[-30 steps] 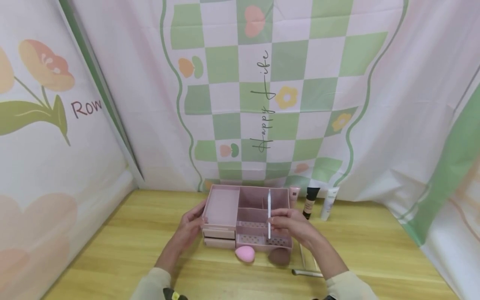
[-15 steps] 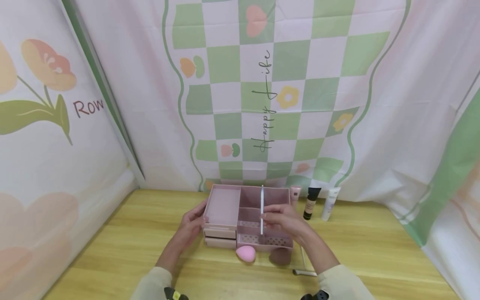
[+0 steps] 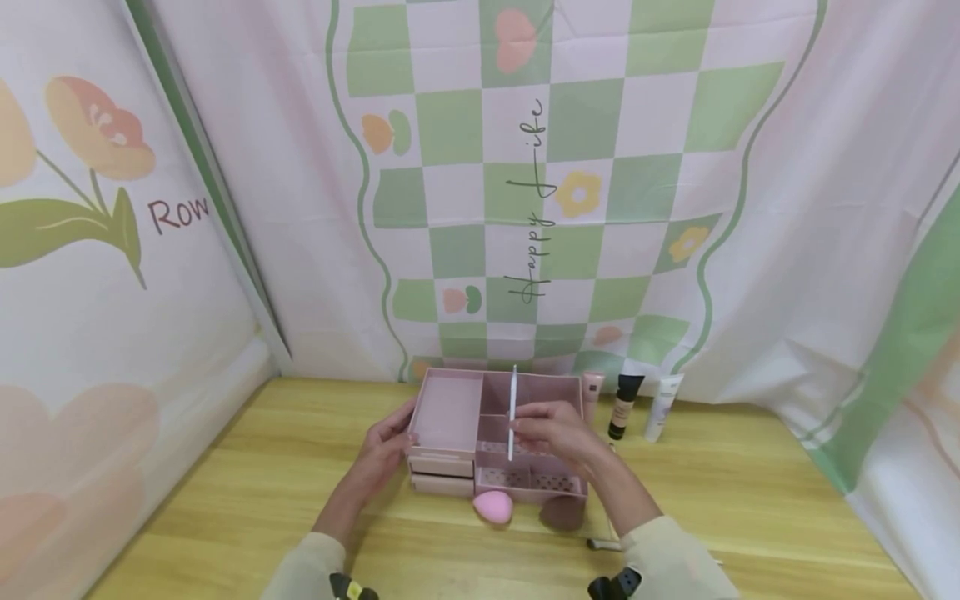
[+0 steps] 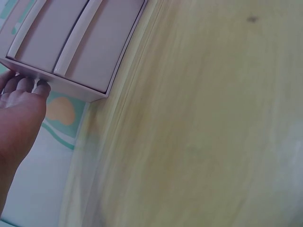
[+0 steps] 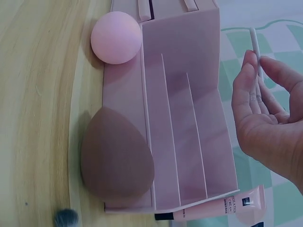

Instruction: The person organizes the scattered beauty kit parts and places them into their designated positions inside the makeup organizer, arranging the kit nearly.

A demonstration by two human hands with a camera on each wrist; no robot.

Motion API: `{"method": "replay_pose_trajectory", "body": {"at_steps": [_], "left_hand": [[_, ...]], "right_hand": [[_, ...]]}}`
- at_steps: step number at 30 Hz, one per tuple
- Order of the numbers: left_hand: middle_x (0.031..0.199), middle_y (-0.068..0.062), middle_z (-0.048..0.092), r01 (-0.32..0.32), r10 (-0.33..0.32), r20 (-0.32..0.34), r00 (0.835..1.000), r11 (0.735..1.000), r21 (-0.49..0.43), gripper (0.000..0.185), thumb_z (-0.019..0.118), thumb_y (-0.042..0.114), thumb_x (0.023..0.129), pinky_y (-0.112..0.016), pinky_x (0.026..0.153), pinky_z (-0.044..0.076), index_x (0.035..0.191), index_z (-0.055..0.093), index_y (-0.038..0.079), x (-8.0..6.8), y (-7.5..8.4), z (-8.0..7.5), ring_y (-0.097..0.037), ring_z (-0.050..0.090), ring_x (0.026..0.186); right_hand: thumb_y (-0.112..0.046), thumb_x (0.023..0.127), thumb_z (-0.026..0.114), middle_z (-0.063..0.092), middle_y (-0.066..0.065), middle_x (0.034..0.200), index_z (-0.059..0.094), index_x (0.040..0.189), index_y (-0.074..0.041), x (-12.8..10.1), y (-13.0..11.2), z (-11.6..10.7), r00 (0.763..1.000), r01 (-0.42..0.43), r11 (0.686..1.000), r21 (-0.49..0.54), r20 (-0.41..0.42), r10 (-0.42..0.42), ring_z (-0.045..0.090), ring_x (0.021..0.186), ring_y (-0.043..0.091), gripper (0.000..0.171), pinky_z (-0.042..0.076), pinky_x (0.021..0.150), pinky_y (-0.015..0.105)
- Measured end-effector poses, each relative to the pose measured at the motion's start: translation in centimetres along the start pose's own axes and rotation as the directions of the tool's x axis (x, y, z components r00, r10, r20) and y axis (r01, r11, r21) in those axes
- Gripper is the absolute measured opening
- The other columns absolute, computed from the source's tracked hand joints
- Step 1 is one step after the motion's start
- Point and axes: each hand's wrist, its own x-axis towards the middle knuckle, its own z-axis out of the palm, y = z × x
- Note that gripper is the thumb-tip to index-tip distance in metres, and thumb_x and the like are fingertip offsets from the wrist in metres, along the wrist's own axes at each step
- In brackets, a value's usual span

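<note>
A pink organizer [image 3: 448, 410] with open compartments and two front drawers stands at the table's back middle. My left hand [image 3: 399, 433] grips its left side, thumb on the top rim; in the left wrist view the fingertips [image 4: 37, 87] press the box's edge above the drawers [image 4: 71, 38]. My right hand [image 3: 522, 427] pinches a thin white stick [image 3: 512, 392] upright over the organizer's middle compartments. The right wrist view shows that hand [image 5: 265, 118] beside the organizer [image 5: 189, 118], with the stick [image 5: 255, 43] between thumb and fingers.
A pink sponge [image 3: 491, 506] and a brown sponge [image 3: 558, 514] lie against the organizer's front. A makeup brush [image 3: 603, 544] lies by my right forearm. Three cosmetic tubes [image 3: 622, 406] stand to the organizer's right, near the draped backdrop [image 3: 675, 208]. Bare wooden tabletop [image 3: 750, 500] spreads on both sides.
My right hand has carried the white stick leftward and slightly back, from over the right compartments to over the middle. The left hand has kept its hold on the organizer.
</note>
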Motion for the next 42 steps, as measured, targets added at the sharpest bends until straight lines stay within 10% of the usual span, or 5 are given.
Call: {"method": "replay_pose_trajectory", "body": {"at_steps": [16, 42], "left_hand": [[0.164, -0.019, 0.011, -0.009, 0.009, 0.004, 1.0, 1.0, -0.002, 0.069, 0.046, -0.004, 0.089, -0.022, 0.116, 0.032, 0.152, 0.018, -0.003, 0.0, 0.0, 0.1, -0.035, 0.012, 0.152], [0.165, -0.018, 0.01, -0.005, 0.005, -0.009, 1.0, 1.0, -0.018, 0.07, 0.048, -0.002, 0.089, -0.032, 0.12, 0.024, 0.153, 0.017, -0.003, 0.1, -0.2, 0.0, -0.031, 0.012, 0.152]], "right_hand": [[-0.01, 0.09, 0.062, 0.068, 0.024, 0.114, 0.053, 0.127, 0.013, 1.2, -1.0, 1.7, 1.0, 0.001, 1.0, -0.022, -0.031, -0.002, 0.068, 0.086, 0.011, 0.045, 0.061, 0.09, 0.029], [-0.002, 0.087, 0.063, 0.072, 0.001, 0.081, 0.055, 0.122, 0.016, 3.6, -2.1, 4.1, 0.999, -0.01, 0.999, 0.05, -0.045, 0.012, 0.067, 0.071, 0.006, 0.04, 0.063, 0.075, 0.021]]}}
